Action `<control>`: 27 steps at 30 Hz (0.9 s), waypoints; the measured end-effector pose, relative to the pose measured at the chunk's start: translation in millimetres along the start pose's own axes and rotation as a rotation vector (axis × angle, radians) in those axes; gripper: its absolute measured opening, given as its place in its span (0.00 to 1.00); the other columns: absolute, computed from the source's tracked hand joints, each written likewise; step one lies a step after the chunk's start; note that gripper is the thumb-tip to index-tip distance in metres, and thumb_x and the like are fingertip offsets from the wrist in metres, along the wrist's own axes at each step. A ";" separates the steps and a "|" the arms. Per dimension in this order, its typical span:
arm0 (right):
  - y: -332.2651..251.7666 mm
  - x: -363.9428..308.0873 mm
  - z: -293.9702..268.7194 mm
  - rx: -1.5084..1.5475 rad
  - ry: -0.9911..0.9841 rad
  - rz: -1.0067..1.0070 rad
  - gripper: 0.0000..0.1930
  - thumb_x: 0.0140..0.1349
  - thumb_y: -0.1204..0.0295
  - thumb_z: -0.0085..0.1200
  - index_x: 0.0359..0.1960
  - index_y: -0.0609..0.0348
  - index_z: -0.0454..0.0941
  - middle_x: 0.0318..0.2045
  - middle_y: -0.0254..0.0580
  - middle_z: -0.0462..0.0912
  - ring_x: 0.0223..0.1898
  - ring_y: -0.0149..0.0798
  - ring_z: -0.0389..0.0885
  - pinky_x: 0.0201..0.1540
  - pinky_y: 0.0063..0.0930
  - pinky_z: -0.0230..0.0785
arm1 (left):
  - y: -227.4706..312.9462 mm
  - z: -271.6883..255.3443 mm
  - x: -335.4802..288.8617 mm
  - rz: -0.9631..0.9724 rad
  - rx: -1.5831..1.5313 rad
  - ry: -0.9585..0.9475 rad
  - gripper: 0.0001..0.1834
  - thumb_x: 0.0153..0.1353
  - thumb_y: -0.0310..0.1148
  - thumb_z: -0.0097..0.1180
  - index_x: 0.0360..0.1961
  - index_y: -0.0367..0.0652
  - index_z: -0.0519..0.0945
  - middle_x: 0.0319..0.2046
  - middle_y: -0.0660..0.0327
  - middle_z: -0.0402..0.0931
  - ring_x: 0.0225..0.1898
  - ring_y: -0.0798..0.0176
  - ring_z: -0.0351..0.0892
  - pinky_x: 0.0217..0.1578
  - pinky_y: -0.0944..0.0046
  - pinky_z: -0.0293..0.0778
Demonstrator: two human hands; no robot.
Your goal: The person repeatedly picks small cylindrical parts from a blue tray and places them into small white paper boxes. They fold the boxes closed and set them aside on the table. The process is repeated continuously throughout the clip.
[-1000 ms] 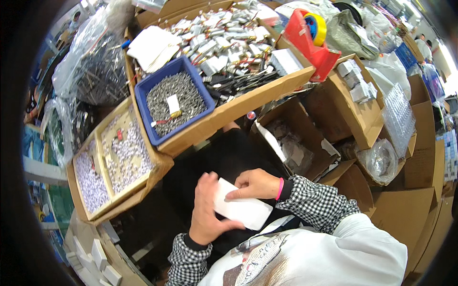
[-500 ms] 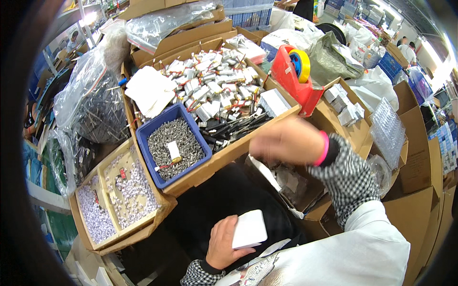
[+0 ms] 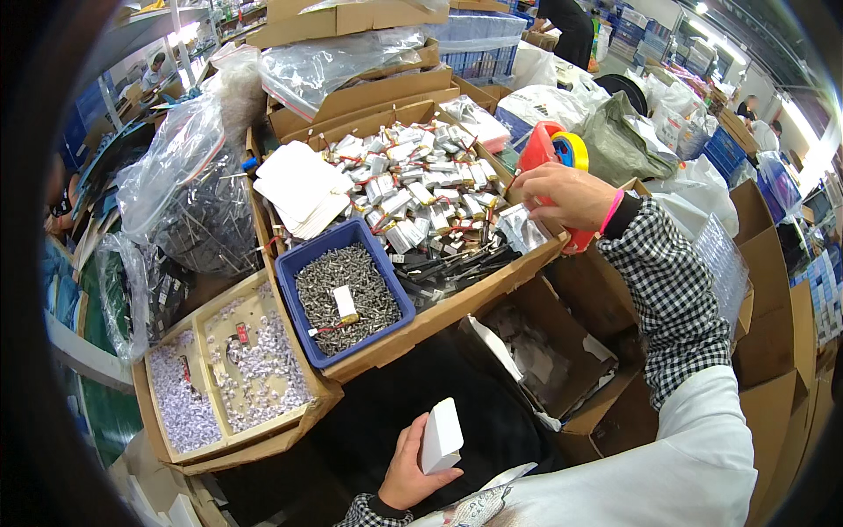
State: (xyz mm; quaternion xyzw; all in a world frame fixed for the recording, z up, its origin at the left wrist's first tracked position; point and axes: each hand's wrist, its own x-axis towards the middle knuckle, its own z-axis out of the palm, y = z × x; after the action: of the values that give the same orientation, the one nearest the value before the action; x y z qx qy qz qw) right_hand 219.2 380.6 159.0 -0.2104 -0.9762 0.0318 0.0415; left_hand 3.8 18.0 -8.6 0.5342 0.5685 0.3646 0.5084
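Note:
Low in front of me, my left hand (image 3: 409, 472) is closed round a small white carton (image 3: 442, 434), held upright with a narrow side showing. My right hand (image 3: 569, 195) is up at the red tape dispenser (image 3: 537, 149) and covers much of its front. Its fingers are curled together; anything between them is too small to make out. A yellow tape core (image 3: 575, 151) shows behind the hand. Left of the fingers, a cardboard tray (image 3: 457, 294) holds a heap of silver battery packs (image 3: 408, 180) with red leads, and black strips lie along its near side.
A blue bin (image 3: 286, 290) of small metal screws, one battery pack on top, sits near a wooden divided tray (image 3: 211, 386) of tiny pale parts. White cards (image 3: 303, 189) lie on the batteries. Below my right arm stands an open carton (image 3: 575, 347). Plastic bags (image 3: 198, 202) are piled at left.
My right hand has moved up and away from me, from above the open carton to the tape dispenser. My left hand has turned the white carton, so its narrow side shows.

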 end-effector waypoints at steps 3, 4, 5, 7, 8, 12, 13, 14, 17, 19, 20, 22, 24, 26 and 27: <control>-1.4 0.4 -9.8 0.124 -0.025 0.094 0.08 0.60 0.69 0.54 0.35 0.59 0.71 0.33 0.44 0.76 0.41 0.48 0.76 0.45 0.38 0.67 | 2.6 -0.8 1.7 0.020 -0.052 -0.008 0.54 0.42 0.44 0.73 0.66 0.43 0.53 0.54 0.51 0.60 0.55 0.53 0.65 0.55 0.58 0.66; -0.8 -0.5 -15.4 0.202 -0.084 0.212 0.08 0.63 0.68 0.50 0.39 0.58 0.69 0.34 0.47 0.77 0.42 0.49 0.76 0.44 0.39 0.67 | 3.3 -1.7 1.8 0.010 -0.038 -0.020 0.54 0.42 0.44 0.73 0.66 0.44 0.53 0.54 0.51 0.61 0.55 0.53 0.66 0.55 0.58 0.66; -0.7 3.2 -17.2 0.178 -0.025 0.156 0.08 0.65 0.68 0.48 0.39 0.58 0.68 0.34 0.49 0.78 0.39 0.51 0.77 0.43 0.41 0.67 | 3.7 -2.1 2.0 0.008 -0.033 -0.018 0.54 0.42 0.45 0.73 0.66 0.44 0.53 0.54 0.51 0.61 0.55 0.53 0.66 0.55 0.58 0.66; -2.5 6.3 -19.3 0.183 -0.015 0.219 0.08 0.64 0.68 0.49 0.40 0.58 0.67 0.31 0.50 0.78 0.36 0.54 0.78 0.41 0.42 0.68 | 3.7 -2.8 2.1 0.008 -0.024 -0.012 0.53 0.42 0.45 0.72 0.66 0.44 0.54 0.54 0.51 0.61 0.55 0.52 0.66 0.55 0.57 0.66; -4.4 9.5 -17.3 0.161 -0.038 0.239 0.08 0.64 0.68 0.49 0.39 0.59 0.67 0.30 0.49 0.78 0.35 0.54 0.78 0.41 0.42 0.68 | 3.6 -3.1 2.2 0.011 -0.022 -0.012 0.53 0.42 0.45 0.72 0.66 0.44 0.54 0.55 0.51 0.61 0.55 0.52 0.66 0.55 0.57 0.66; -11.6 19.5 -13.1 0.165 -0.028 0.198 0.08 0.62 0.69 0.51 0.38 0.58 0.69 0.29 0.46 0.78 0.34 0.51 0.79 0.38 0.40 0.69 | 2.1 -3.0 2.1 0.001 -0.046 -0.022 0.53 0.42 0.46 0.72 0.66 0.44 0.55 0.55 0.50 0.61 0.55 0.52 0.66 0.55 0.57 0.66; -12.9 21.4 -13.9 0.188 -0.013 0.189 0.08 0.61 0.70 0.51 0.37 0.58 0.69 0.28 0.45 0.79 0.33 0.50 0.79 0.37 0.39 0.70 | 1.7 -3.1 1.9 -0.009 -0.058 -0.029 0.52 0.42 0.46 0.72 0.65 0.44 0.56 0.55 0.50 0.61 0.55 0.52 0.66 0.55 0.57 0.66; -13.9 23.3 -16.2 0.233 0.054 0.192 0.06 0.58 0.72 0.53 0.36 0.56 0.72 0.29 0.44 0.79 0.32 0.47 0.79 0.36 0.36 0.70 | 2.0 -3.3 1.9 -0.005 -0.062 -0.026 0.52 0.42 0.46 0.72 0.65 0.44 0.56 0.55 0.50 0.61 0.55 0.52 0.67 0.55 0.57 0.66; -17.0 42.1 -16.1 0.061 0.445 0.015 0.06 0.55 0.74 0.54 0.35 0.54 0.75 0.29 0.42 0.78 0.30 0.45 0.78 0.34 0.34 0.70 | 3.4 -4.5 2.4 0.006 -0.066 -0.026 0.51 0.42 0.46 0.72 0.65 0.44 0.57 0.54 0.50 0.62 0.55 0.52 0.67 0.55 0.58 0.66; -24.1 57.1 -5.2 -0.094 0.581 -0.062 0.08 0.54 0.76 0.52 0.36 0.54 0.76 0.29 0.40 0.75 0.28 0.43 0.78 0.30 0.31 0.71 | 4.5 -5.6 2.6 0.012 -0.056 -0.028 0.50 0.42 0.46 0.72 0.64 0.45 0.58 0.54 0.51 0.62 0.55 0.52 0.67 0.56 0.58 0.66; -29.0 63.3 3.1 -0.186 0.560 -0.086 0.09 0.53 0.77 0.52 0.37 0.55 0.75 0.29 0.40 0.74 0.28 0.43 0.78 0.30 0.32 0.72 | 4.8 -5.8 2.5 0.024 -0.040 -0.019 0.51 0.43 0.46 0.72 0.65 0.44 0.57 0.54 0.51 0.63 0.55 0.53 0.68 0.56 0.58 0.66; -39.9 75.5 22.0 -0.272 0.509 -0.119 0.10 0.53 0.77 0.51 0.38 0.56 0.74 0.29 0.40 0.73 0.29 0.42 0.78 0.29 0.32 0.73 | 5.0 -5.6 1.3 0.050 -0.009 0.002 0.53 0.44 0.46 0.72 0.66 0.42 0.55 0.54 0.51 0.64 0.54 0.55 0.68 0.55 0.59 0.66; -50.4 82.1 39.9 -0.215 0.417 -0.098 0.09 0.54 0.76 0.50 0.38 0.57 0.73 0.30 0.40 0.73 0.30 0.42 0.78 0.30 0.32 0.73 | 4.8 -3.6 -2.7 0.132 -0.015 0.078 0.44 0.47 0.37 0.68 0.63 0.37 0.58 0.54 0.49 0.65 0.54 0.51 0.68 0.57 0.58 0.63; -56.5 84.8 52.7 -0.118 0.344 -0.115 0.09 0.54 0.74 0.51 0.37 0.58 0.73 0.32 0.41 0.73 0.33 0.43 0.78 0.36 0.33 0.74 | 2.7 -3.2 -4.6 0.100 -0.069 0.102 0.51 0.38 0.37 0.71 0.64 0.35 0.58 0.55 0.47 0.64 0.58 0.46 0.64 0.59 0.56 0.60; -57.7 86.9 57.8 -0.063 0.363 -0.124 0.09 0.53 0.74 0.52 0.37 0.59 0.73 0.34 0.41 0.75 0.38 0.44 0.77 0.43 0.35 0.71 | 1.6 -3.6 -6.1 0.116 -0.067 0.110 0.50 0.39 0.37 0.71 0.64 0.36 0.58 0.55 0.47 0.64 0.58 0.46 0.64 0.59 0.56 0.60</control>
State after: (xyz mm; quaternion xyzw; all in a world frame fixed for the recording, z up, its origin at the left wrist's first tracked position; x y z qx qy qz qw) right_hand 111.3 361.4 112.1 -0.1534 -0.9643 -0.0400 0.2120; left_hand 0.2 12.7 -5.1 0.5281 0.5510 0.4413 0.4721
